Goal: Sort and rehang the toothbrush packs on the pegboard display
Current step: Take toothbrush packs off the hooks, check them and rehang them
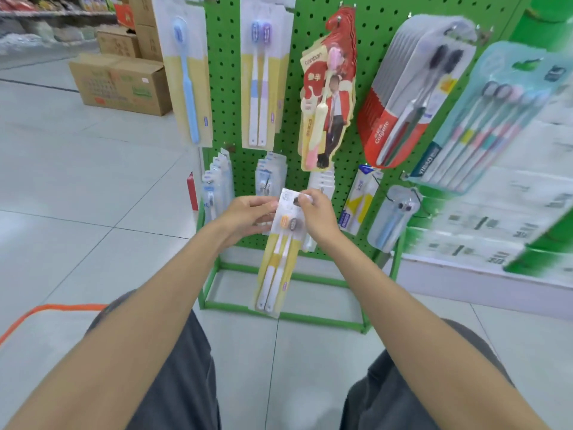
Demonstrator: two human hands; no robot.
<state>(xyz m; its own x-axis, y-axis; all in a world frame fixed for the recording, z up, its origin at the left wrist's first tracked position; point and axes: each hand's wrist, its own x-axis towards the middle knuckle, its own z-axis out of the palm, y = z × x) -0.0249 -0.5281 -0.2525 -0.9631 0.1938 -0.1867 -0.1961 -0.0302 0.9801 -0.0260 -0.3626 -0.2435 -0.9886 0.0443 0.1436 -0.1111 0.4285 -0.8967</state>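
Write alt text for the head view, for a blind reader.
The left hand and right hand grip the top of a yellow two-toothbrush pack before a green pegboard. A red Colgate pack hangs on it among other packs.

Yellow-and-clear plastic two-brush toothbrush pack [276, 262] held at green perforated pegboard [226, 88].
The left hand [248, 215] and right hand [316, 212] pinch its top corners, near the pegboard's bottom edge.
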